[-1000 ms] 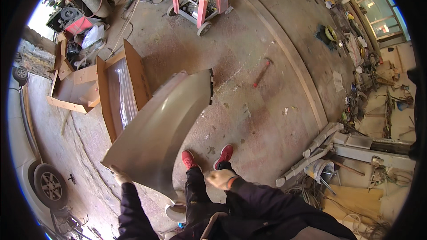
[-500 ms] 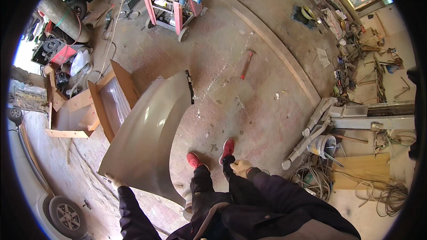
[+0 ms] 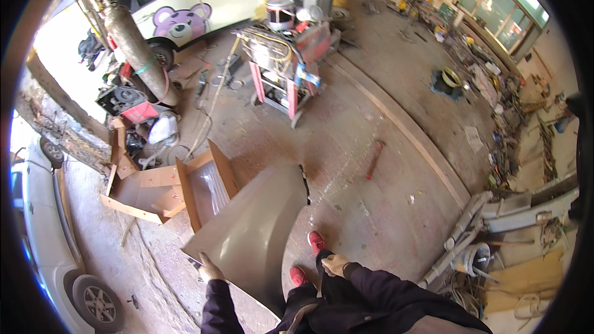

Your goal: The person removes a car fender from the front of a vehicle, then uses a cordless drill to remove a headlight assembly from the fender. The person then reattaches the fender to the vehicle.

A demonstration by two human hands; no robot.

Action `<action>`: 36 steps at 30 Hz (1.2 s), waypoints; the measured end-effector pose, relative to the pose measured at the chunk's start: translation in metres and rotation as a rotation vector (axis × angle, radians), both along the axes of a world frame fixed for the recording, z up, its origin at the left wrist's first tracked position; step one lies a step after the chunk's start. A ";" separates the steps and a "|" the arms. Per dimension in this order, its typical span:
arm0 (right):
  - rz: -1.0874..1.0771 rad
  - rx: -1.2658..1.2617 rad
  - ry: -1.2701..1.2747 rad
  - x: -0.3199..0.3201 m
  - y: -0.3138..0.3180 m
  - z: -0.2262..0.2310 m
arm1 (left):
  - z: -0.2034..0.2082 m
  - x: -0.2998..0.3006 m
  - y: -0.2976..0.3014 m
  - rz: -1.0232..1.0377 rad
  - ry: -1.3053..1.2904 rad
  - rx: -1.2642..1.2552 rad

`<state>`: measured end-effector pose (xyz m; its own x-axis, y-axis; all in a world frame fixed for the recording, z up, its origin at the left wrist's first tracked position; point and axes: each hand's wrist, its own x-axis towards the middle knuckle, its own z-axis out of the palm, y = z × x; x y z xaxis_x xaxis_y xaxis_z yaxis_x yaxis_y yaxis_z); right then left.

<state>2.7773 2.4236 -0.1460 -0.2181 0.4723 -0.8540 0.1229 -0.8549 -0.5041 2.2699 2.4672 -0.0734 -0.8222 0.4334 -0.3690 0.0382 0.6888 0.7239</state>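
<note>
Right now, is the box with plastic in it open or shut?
Open: the box has its sides raised, and clear plastic shows inside. The panel hides part of it.

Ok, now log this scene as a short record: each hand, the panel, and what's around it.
Left hand: gripping the edge of the grey panel near its left corner
Right hand: curled, apart from the panel; nothing visibly held
Panel shape: broad and curved, like a car fender
Beyond panel, left: open cardboard box with clear plastic inside
Floor, right of panel: red stick-like object
Farther ahead: red-legged cart; white car with a purple bear picture
Far left: silver car
</note>
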 end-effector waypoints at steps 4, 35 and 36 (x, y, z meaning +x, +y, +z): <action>-0.009 -0.032 -0.005 -0.014 0.059 0.020 | 0.036 0.050 -0.017 -0.319 0.263 -0.171; 2.039 0.998 -0.298 -0.230 0.231 0.196 | 0.206 0.139 -0.174 -0.322 0.207 0.027; 2.026 0.978 -0.249 -0.237 0.214 0.214 | 0.207 0.127 -0.198 -0.287 0.224 0.054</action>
<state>2.5406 2.6373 0.0679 -0.7582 -0.0038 -0.6520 0.3379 0.8529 -0.3979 2.3966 2.2689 0.1333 -0.7221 0.6721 -0.1639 0.3859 0.5879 0.7109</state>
